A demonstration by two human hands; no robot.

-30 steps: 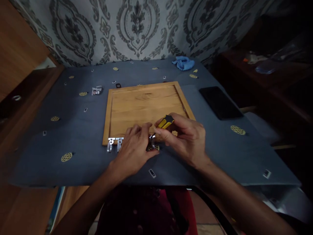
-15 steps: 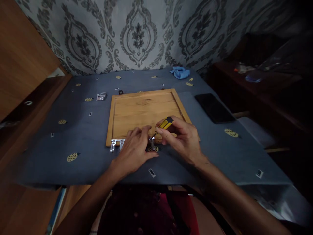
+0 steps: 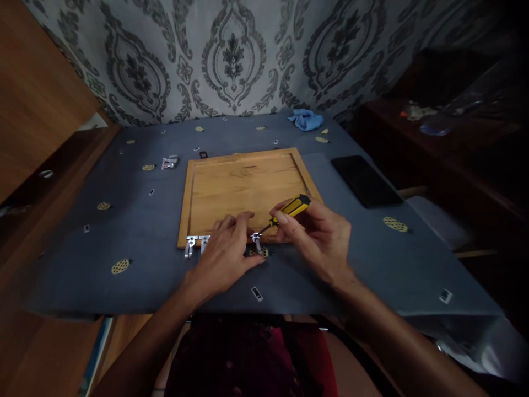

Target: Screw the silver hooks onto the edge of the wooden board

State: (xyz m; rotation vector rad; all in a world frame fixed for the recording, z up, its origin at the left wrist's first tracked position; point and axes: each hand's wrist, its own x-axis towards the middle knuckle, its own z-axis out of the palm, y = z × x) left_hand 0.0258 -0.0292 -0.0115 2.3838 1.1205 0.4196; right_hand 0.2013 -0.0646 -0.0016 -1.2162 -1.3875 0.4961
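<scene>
A wooden panel (image 3: 243,193) with a raised frame lies on the cloth-covered table. Metal hinges (image 3: 190,246) are along its near edge, and another metal hinge (image 3: 257,242) sits between my hands. My right hand (image 3: 320,234) grips a yellow and black screwdriver (image 3: 294,207), tilted, its tip at that hinge. My left hand (image 3: 227,245) lies over the panel's near edge, thumb and index finger apart on either side of the hinge area. It partly hides the hinges beneath it.
A loose metal hinge (image 3: 169,162) lies left of the panel. Behind it is a small black piece (image 3: 203,155). A blue cloth (image 3: 306,119) rests at the back, and a black phone-like slab (image 3: 366,181) on the right. A patterned curtain (image 3: 233,55) hangs behind the table (image 3: 136,220).
My right hand has moved slightly right and turned, so the screwdriver leans lower to the right and shows more of its length. My left hand stays nearly in place.
</scene>
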